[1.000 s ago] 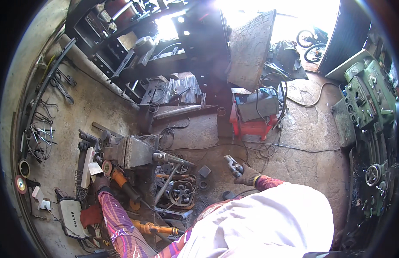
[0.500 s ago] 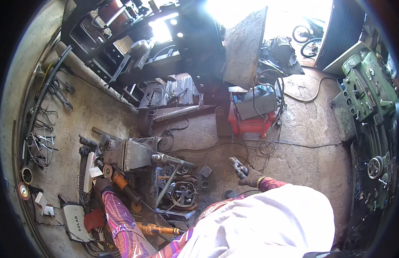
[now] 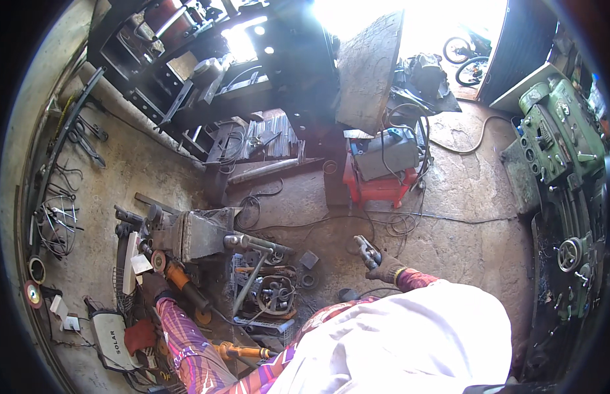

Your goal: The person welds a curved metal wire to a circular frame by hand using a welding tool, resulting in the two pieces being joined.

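Note:
My right hand [image 3: 386,268], in a dark glove with a yellowish cuff, is wrapped around a grey metal tool [image 3: 367,252] that looks like locking pliers. It is held out over the floor. At the left, my gloved left hand [image 3: 155,287] is beside a small white piece [image 3: 141,264] and a long cream block [image 3: 130,262]. Its fingers are hidden, so I cannot tell whether it grips anything. Just right of it lies an orange angle grinder [image 3: 180,277] with a reddish disc. A heavy bench vise [image 3: 193,235] stands beyond the grinder.
A crate [image 3: 279,295] of metal parts stands below the vise. A second orange power tool [image 3: 236,350] lies near my left forearm. Ahead, a red stool [image 3: 384,192] carries a grey machine, with cables [image 3: 402,225] trailing over the floor. A green lathe [image 3: 554,138] stands at right.
The whole view has shifted slightly left. My right hand has moved a little to the right with the metal tool still in it. The left hand stays beside the white piece.

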`<state>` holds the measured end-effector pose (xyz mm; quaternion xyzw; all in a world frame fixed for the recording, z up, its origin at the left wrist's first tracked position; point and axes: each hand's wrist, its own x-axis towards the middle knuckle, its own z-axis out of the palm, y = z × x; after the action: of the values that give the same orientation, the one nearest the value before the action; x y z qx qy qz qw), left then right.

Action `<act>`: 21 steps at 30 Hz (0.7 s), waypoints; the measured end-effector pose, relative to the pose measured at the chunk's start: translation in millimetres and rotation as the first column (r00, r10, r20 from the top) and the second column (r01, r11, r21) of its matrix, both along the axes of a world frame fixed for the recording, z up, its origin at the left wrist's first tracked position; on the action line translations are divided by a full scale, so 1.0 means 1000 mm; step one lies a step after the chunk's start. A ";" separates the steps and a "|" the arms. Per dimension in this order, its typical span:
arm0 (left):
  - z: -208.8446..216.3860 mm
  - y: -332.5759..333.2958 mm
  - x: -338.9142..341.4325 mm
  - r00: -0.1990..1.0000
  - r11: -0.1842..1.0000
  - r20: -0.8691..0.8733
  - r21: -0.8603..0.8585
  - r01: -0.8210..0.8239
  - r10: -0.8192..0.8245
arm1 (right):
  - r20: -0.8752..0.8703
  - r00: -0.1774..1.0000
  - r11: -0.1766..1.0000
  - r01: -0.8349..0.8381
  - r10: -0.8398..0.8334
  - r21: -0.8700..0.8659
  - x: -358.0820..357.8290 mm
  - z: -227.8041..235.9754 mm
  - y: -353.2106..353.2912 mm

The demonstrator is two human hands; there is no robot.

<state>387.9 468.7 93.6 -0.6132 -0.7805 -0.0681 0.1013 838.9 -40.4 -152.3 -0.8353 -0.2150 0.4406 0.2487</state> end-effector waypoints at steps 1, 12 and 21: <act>0.008 -0.008 0.007 1.000 1.000 -0.015 0.000 -0.009 0.009 | -0.001 1.000 1.000 0.001 -0.001 -0.005 0.000 -0.002 0.000; -0.007 -0.035 -0.052 0.837 0.951 -0.455 -0.094 0.294 -0.304 | -0.053 0.999 0.997 0.001 0.003 0.078 -0.020 -0.025 0.037; -0.034 -0.032 -0.064 0.957 0.930 -0.071 0.227 0.290 -0.281 | -0.070 0.988 0.990 -0.131 0.135 0.057 -0.023 -0.020 0.035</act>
<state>324.4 436.5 59.9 -0.7050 -0.6673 -0.1627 0.1767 816.0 -5.5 -172.2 -0.7955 -0.2725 0.4809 0.2485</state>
